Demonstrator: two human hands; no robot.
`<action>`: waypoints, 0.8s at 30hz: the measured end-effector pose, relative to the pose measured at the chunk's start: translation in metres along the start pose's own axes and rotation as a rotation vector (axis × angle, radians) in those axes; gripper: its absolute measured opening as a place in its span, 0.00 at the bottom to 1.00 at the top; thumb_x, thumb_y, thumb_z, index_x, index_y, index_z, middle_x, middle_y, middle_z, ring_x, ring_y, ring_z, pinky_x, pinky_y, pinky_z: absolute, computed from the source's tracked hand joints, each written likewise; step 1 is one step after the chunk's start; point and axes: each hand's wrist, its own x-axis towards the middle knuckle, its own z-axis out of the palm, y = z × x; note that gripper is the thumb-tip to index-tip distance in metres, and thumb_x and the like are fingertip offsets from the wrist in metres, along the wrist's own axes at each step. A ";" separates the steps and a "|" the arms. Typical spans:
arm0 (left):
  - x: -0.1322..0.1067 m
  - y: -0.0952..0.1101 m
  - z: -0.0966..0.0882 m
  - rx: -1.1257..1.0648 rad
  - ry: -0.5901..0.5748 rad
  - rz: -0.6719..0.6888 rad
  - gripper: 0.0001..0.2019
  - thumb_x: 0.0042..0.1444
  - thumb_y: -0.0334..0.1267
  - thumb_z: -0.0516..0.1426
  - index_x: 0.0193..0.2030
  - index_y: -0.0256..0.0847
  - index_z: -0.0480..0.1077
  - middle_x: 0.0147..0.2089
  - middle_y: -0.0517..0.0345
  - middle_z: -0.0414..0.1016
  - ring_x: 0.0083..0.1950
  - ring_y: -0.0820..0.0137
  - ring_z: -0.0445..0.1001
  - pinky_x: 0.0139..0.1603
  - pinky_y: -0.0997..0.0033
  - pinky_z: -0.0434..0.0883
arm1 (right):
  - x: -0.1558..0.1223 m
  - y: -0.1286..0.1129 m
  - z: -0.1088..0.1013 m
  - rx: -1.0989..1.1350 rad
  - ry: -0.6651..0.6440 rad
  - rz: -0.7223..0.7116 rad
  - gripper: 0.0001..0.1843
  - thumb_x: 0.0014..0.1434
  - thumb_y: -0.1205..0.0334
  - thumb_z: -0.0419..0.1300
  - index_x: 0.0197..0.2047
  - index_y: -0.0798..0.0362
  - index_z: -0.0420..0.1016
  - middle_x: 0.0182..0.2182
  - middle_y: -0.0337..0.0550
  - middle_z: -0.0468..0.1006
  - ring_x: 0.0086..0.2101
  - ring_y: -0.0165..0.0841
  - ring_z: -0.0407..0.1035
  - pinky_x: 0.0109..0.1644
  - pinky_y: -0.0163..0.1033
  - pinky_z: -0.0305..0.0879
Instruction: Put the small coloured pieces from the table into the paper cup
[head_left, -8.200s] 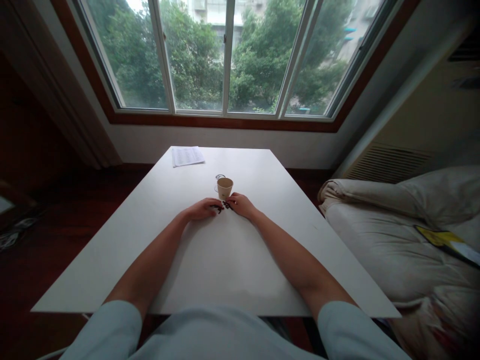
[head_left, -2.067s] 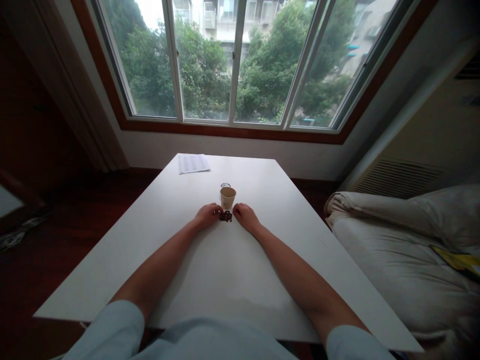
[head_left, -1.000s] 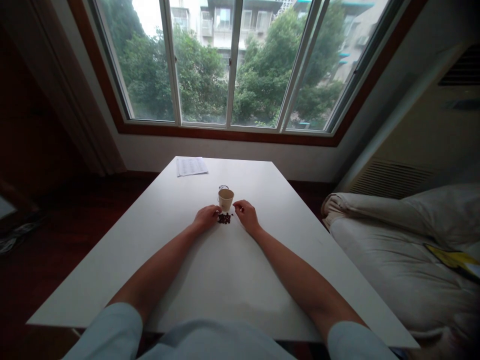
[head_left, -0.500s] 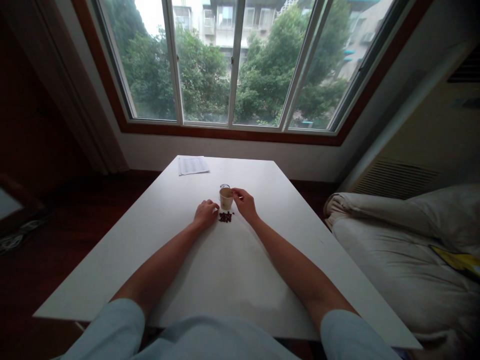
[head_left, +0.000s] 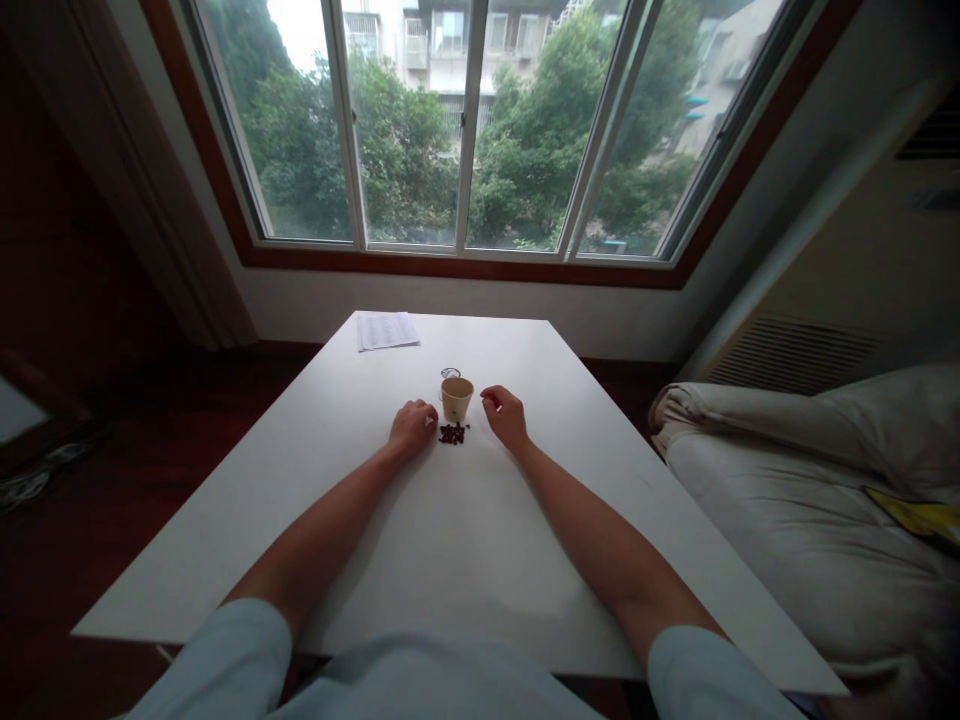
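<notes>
A small tan paper cup [head_left: 456, 398] stands upright near the middle of the white table [head_left: 390, 520]. Just in front of it lies a little heap of dark beans [head_left: 452, 433]. My left hand [head_left: 412, 428] rests on the table left of the heap, its fingers curled under and close to the beans. To the right of the cup my right hand [head_left: 505, 416] hovers a little above the table, fingers loosely curled with the tips pinched; I cannot make out anything in them.
A printed sheet of paper [head_left: 386, 329] lies at the table's far left corner. A small wire-like thing [head_left: 450, 373] sits behind the cup. A cream sofa [head_left: 810, 510] stands to the right, a wide window [head_left: 465, 130] ahead.
Half a second ago my right hand was pinched over the cup's rim; it has drawn back to the right of the cup. My left hand and the bean heap stayed put.
</notes>
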 end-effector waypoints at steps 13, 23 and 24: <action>-0.004 0.005 0.000 -0.051 0.016 0.027 0.08 0.58 0.37 0.58 0.43 0.44 0.77 0.45 0.51 0.74 0.48 0.62 0.69 0.50 0.63 0.66 | -0.020 -0.011 0.012 -0.096 -0.318 -0.137 0.10 0.61 0.66 0.56 0.41 0.48 0.79 0.39 0.44 0.76 0.42 0.36 0.68 0.48 0.41 0.66; -0.002 0.008 0.000 -0.031 -0.020 0.066 0.07 0.56 0.36 0.58 0.40 0.46 0.78 0.45 0.54 0.74 0.47 0.63 0.69 0.49 0.64 0.66 | -0.020 0.005 0.016 -0.124 -0.372 -0.085 0.12 0.60 0.66 0.59 0.46 0.48 0.79 0.42 0.44 0.77 0.44 0.36 0.68 0.51 0.42 0.65; -0.002 0.009 0.000 -0.026 -0.018 0.065 0.07 0.57 0.36 0.58 0.39 0.46 0.78 0.44 0.54 0.75 0.47 0.63 0.69 0.49 0.64 0.66 | -0.020 0.005 0.015 -0.122 -0.372 -0.075 0.13 0.60 0.67 0.59 0.46 0.48 0.79 0.42 0.44 0.77 0.44 0.36 0.68 0.50 0.41 0.65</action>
